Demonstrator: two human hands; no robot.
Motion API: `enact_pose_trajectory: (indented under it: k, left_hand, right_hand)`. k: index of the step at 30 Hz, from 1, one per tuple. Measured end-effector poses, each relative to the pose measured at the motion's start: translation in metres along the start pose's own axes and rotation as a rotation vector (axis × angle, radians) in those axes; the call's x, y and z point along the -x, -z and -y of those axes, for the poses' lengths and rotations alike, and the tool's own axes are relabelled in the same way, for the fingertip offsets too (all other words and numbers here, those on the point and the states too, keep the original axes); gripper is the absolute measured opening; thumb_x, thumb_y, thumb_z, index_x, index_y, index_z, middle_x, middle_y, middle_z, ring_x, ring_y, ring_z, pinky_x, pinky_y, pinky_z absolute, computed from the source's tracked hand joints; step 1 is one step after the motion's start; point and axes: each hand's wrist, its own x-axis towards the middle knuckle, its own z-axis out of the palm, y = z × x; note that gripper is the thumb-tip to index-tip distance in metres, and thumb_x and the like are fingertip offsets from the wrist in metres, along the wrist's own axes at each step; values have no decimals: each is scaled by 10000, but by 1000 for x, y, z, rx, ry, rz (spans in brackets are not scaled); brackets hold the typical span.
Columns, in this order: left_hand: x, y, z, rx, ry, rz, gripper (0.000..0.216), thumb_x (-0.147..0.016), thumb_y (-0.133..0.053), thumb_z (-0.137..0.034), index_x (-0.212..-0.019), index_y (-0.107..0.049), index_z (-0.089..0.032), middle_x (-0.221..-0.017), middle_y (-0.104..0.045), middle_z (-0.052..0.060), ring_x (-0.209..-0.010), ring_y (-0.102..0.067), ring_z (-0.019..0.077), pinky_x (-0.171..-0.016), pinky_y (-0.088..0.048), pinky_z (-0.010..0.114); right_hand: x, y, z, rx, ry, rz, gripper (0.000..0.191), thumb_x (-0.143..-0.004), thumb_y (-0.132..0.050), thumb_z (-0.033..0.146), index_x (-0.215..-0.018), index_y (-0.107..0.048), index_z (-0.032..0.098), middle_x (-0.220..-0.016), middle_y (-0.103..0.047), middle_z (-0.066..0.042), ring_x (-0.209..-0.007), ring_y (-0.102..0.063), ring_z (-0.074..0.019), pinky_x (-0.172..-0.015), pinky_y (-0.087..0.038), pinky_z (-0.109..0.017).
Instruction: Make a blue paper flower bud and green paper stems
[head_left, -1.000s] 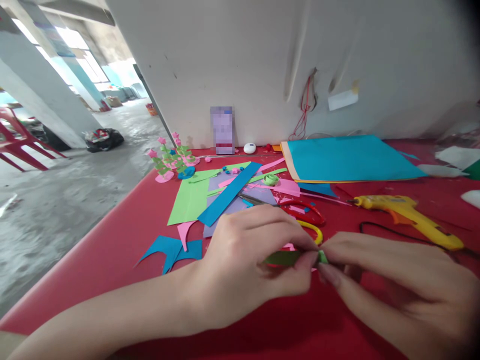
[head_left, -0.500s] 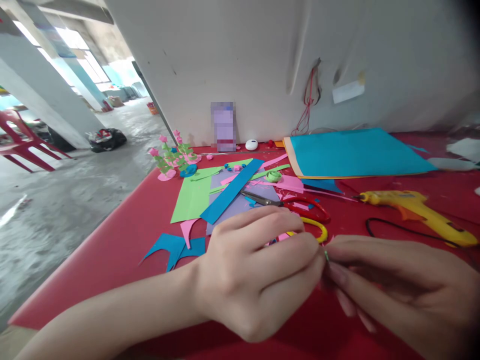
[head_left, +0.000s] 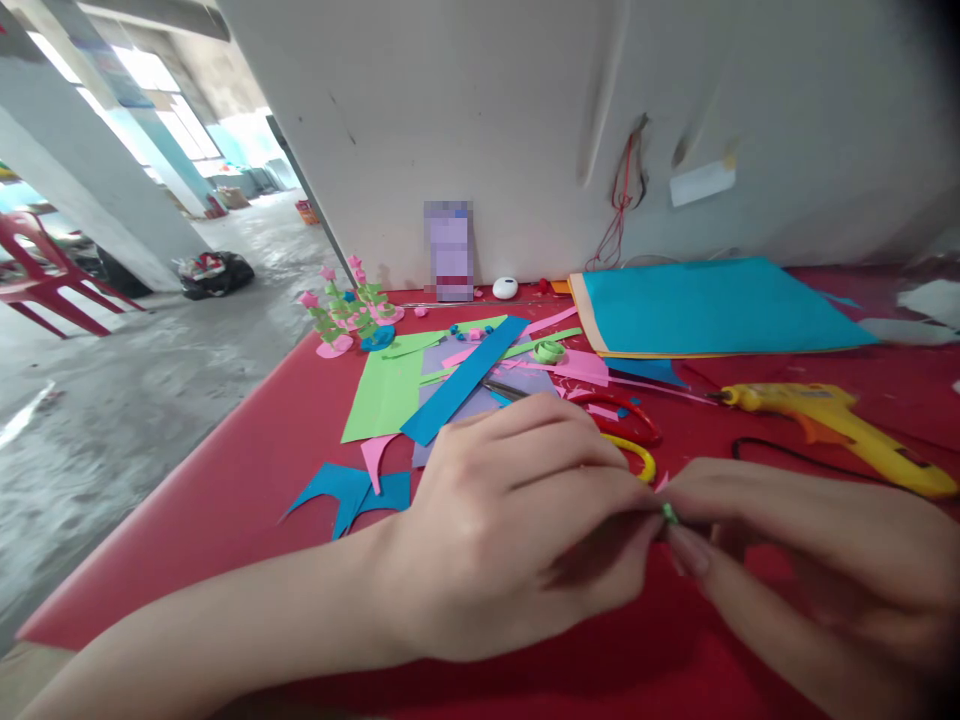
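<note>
I can read no writing from my end: the phone leaning on the wall shows a pixelated screen, and the white paper slip stuck up to its right is too blurred. A dark mark on the yellow glue gun is too small to make out.

I have the left hand and the right hand meeting over the red table, thumb and forefinger of each pinching a small green paper piece between them. Only a sliver of it shows; my view of the rest is blocked by fingers. The left hand partly covers the scissors, leaving blade, red loop and part of a yellow one. The right hand runs off my right edge, where a white bundle is cut off too. Beyond lie a green paper coil and a blue paper sheet; paper flowers stand at far left.
</note>
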Motion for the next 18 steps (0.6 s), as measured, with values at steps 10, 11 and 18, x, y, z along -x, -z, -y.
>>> enact_pose_trajectory:
  k: [10, 11, 18]
  left_hand:
    - [-3, 0, -6, 200, 152, 110, 62, -732, -590, -77, -756, -641, -102, -714, -661, 32, -680, -578, 112, -687, -518, 239]
    - [-3, 0, -6, 215, 164, 128, 59, -721, -592, -71, -749, -639, -94, -710, -658, 32, -677, -575, 114, -683, -515, 240]
    - [0, -5, -3, 255, 197, 186, 42, -672, -602, -47, -701, -612, -76, -679, -615, 31, -669, -552, 120, -639, -496, 239]
  right_hand:
    - [-5, 0, -2, -3, -25, -34, 102, -703, -567, 285, -749, -652, 319, -617, -662, -9, -621, -657, -247, -424, -511, -285]
    - [-4, -1, -3, -5, -29, -35, 102, -707, -566, 297, -747, -657, 319, -613, -662, -10, -623, -658, -247, -424, -511, -285]
    - [-6, -1, -3, 55, 21, -13, 114, -714, -557, 319, -776, -652, 314, -672, -683, -18, -661, -667, -254, -452, -518, -292]
